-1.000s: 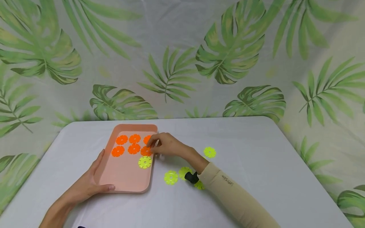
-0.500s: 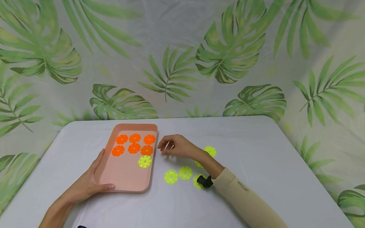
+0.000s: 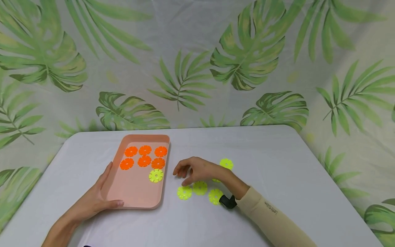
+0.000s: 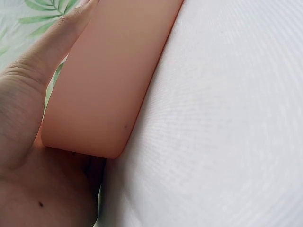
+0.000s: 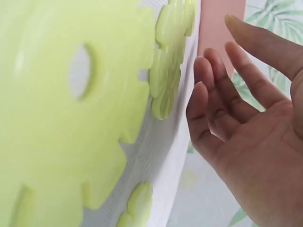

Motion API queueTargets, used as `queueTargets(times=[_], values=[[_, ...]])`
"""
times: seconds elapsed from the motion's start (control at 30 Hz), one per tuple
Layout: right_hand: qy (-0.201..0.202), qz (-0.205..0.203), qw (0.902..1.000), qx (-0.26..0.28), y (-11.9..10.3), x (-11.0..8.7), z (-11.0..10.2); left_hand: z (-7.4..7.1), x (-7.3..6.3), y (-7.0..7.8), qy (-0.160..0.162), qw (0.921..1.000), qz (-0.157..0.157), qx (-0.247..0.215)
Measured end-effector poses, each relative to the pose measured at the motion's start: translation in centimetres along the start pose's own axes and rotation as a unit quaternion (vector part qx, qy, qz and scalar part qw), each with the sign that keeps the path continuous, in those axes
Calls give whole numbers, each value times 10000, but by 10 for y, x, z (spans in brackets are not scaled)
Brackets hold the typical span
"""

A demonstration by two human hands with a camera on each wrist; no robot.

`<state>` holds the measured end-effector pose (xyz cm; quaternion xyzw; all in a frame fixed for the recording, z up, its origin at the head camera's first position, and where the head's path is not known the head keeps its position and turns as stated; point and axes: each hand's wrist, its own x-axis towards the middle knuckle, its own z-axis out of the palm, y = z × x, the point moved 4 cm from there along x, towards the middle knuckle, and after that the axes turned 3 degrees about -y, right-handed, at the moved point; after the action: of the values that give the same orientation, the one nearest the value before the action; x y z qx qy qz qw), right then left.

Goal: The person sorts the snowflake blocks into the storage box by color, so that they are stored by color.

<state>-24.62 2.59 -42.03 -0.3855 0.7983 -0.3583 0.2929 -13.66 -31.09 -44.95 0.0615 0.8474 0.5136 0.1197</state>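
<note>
A pink rectangular tray (image 3: 132,193) stands on the left of the table. My left hand (image 3: 89,204) holds its near left corner, thumb at the front rim and fingers along the left side; the left wrist view shows the tray wall (image 4: 109,71) against the hand. Inside lie several orange notched flower discs (image 3: 144,161) in two rows, with one yellow-green disc (image 3: 156,175) below at the right. My right hand (image 3: 197,170), fingers loosely bent and holding nothing, hovers right of the tray, just above a yellow-green flower disc (image 3: 184,193).
More yellow-green discs lie on the white table (image 3: 265,178): a middle one (image 3: 200,188), one near the wrist camera (image 3: 215,197), a far one (image 3: 226,163), and one partly hidden by the right wrist. A leaf-print cloth (image 3: 191,34) hangs behind the table.
My right hand has left the orange discs at the tray's right side and moved right and nearer, over the loose yellow-green discs. My left hand and the tray have stayed put.
</note>
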Motion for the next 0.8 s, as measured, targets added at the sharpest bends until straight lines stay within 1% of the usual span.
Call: queueTargets(times=[0.23,0.4,0.6,0.8], values=[[-362,-51,9987,-347,-1,-4,6,0,0,0,-37,10000,9,-64],[-453,43,9975,-545,0,-4,8,0,0,1,-18,10000,15,-88],[-516,203,9951,-819,1,-4,9,0,-1,1,16,10000,5,-4],[-643,119,9942,-854,-1,-4,10,1,0,0,-13,10000,-64,-12]])
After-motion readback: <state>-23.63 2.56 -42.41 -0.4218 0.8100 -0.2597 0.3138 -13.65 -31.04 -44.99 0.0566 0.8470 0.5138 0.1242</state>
